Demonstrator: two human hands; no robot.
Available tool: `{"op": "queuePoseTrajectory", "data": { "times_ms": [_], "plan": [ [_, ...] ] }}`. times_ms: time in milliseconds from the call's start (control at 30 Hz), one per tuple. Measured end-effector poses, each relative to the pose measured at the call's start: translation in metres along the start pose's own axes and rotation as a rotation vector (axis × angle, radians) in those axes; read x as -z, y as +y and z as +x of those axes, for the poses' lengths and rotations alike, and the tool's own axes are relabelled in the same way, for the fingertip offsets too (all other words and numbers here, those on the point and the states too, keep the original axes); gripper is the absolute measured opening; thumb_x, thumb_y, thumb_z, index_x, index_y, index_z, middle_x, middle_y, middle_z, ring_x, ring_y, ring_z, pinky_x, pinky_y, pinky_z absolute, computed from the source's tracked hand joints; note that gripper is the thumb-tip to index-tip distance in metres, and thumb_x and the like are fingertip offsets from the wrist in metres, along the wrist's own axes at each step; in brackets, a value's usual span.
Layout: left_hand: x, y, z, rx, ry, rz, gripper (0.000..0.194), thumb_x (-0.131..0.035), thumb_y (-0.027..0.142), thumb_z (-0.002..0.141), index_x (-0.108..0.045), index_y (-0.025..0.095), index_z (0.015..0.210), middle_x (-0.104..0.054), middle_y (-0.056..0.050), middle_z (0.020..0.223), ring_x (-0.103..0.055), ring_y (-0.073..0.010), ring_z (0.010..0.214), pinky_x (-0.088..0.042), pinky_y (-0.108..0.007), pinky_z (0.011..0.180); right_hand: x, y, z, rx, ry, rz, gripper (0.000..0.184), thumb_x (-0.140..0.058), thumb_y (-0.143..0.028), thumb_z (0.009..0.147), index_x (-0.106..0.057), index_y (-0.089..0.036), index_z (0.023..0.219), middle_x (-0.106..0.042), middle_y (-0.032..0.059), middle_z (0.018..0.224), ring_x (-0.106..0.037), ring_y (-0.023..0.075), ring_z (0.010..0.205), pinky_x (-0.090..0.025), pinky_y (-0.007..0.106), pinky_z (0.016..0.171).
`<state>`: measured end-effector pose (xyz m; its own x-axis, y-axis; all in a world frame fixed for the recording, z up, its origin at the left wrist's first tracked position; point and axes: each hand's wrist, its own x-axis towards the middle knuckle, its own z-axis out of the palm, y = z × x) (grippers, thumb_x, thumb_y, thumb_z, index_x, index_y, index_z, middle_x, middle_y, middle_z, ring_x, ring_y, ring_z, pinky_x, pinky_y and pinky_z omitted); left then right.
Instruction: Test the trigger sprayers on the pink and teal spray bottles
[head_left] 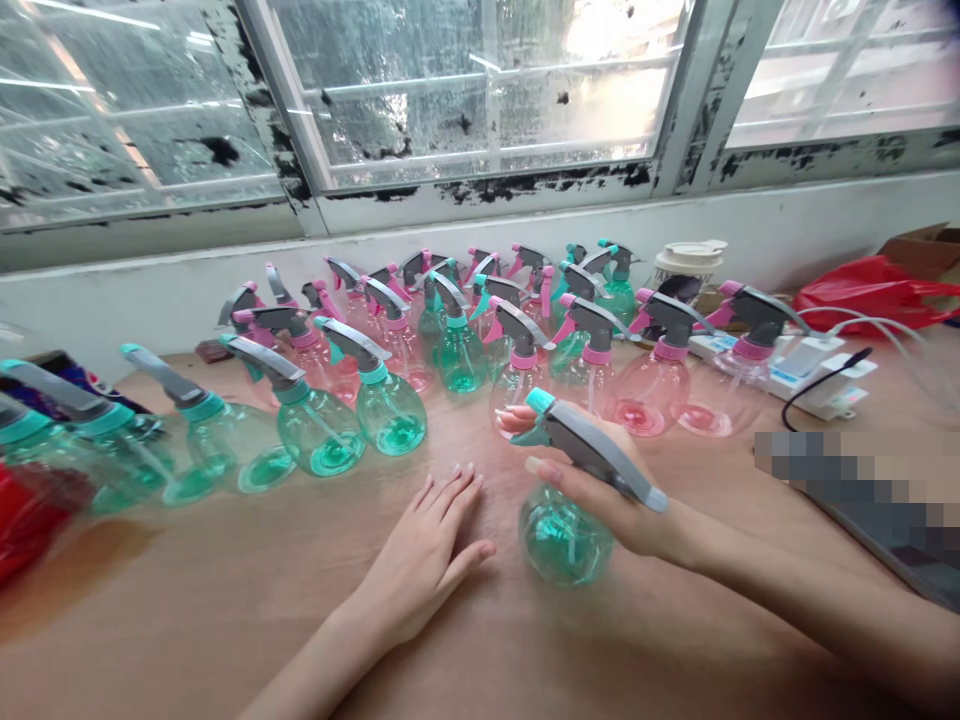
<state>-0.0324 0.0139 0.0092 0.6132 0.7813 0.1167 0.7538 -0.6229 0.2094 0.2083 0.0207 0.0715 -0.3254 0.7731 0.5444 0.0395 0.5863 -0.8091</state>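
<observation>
My right hand [611, 500] is wrapped round the neck of a green spray bottle [566, 540] with a grey and teal trigger head. The bottle's neck is hidden behind my fingers. To its left, my left hand [431, 545] lies flat on the wooden table [247, 620], fingers stretched out and holding nothing. Beyond my hands, several pink spray bottles [652, 390] and green spray bottles [391, 410] stand in rows. The closest green one to my left hand is upright, apart from my fingertips.
A power strip [825, 385] with white cables and a black cable sits at the right, near a red plastic bag [870, 290]. A lidded paper cup [686, 270] stands by the wall. Another red bag [37, 520] is at the left edge. A dark, partly pixelated device [885, 530] lies at right.
</observation>
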Motion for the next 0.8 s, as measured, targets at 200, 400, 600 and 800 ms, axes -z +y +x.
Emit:
{"op": "queuePoseTrajectory", "data": {
  "times_ms": [200,400,600,800],
  "plan": [
    [0.0004,0.0002,0.0,-0.006,0.016,-0.013,0.059,-0.035,0.055,0.102,-0.034,0.021,0.15,-0.038,-0.013,0.154,-0.031,-0.0277,0.143,-0.024,-0.051,0.117,0.0007,0.0007,0.0006,0.029,0.013,-0.043,0.029,-0.06,-0.032,0.091,-0.059,-0.024,0.119,-0.069,0.007,0.108,-0.069,0.0232,0.096,-0.057,0.043,0.089],
    [-0.0004,-0.0001,-0.0001,-0.006,0.009,-0.003,0.059,-0.034,0.056,0.102,-0.036,0.019,0.149,-0.038,-0.014,0.154,-0.031,-0.0276,0.143,-0.024,-0.052,0.117,0.0004,0.0008,0.0001,-0.004,-0.005,-0.024,0.024,-0.059,-0.033,0.092,-0.059,-0.026,0.115,-0.064,-0.0001,0.079,-0.066,0.0187,0.07,-0.058,0.041,0.081],
    [-0.0012,0.0,0.0002,-0.002,-0.005,0.025,0.062,-0.031,0.057,0.102,-0.037,0.015,0.148,-0.036,-0.015,0.154,-0.029,-0.0271,0.144,-0.024,-0.052,0.117,0.0003,0.0005,0.0018,-0.049,-0.023,-0.015,0.018,-0.059,-0.032,0.091,-0.059,-0.026,0.108,-0.059,-0.0013,0.074,-0.06,0.0169,0.064,-0.054,0.033,0.065],
    [0.0005,0.0011,-0.0004,-0.001,-0.024,0.038,0.064,-0.027,0.058,0.102,-0.037,0.013,0.147,-0.036,-0.016,0.154,-0.03,-0.0277,0.144,-0.025,-0.053,0.116,0.0043,-0.0051,0.0024,-0.031,-0.038,-0.088,0.007,-0.059,-0.026,0.091,-0.06,-0.02,0.095,-0.06,-0.0013,0.078,-0.056,0.0115,0.063,-0.048,0.026,0.06]
  ]
}}
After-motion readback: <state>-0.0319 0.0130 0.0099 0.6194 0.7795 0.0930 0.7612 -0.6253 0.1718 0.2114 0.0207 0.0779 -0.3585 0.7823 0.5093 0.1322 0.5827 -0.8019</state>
